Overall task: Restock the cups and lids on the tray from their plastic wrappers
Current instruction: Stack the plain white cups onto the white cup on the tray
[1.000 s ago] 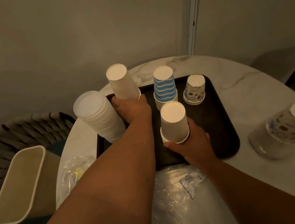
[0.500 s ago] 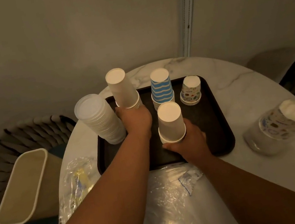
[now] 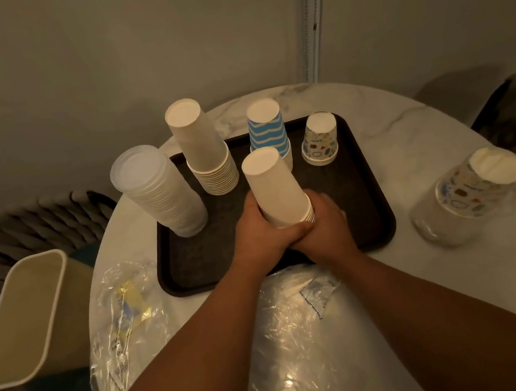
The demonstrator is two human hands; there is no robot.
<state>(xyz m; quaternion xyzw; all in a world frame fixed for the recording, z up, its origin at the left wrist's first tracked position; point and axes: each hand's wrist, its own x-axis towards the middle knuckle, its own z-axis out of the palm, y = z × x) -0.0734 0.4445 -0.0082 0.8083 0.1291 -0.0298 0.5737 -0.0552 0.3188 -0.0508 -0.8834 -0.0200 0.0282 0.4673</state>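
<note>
Gripping white cup stack (image 3: pixel 277 188), hands hiding base

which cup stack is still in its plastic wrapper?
The patterned paper cup stack on the marble table, right of the dark tray. It sits in clear wrapper; the tray's four stacks are bare.

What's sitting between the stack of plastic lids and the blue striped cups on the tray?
In the head view, the tall stack of plain white cups stands between the lid stack and the blue striped cups, on the back of the tray.
</note>
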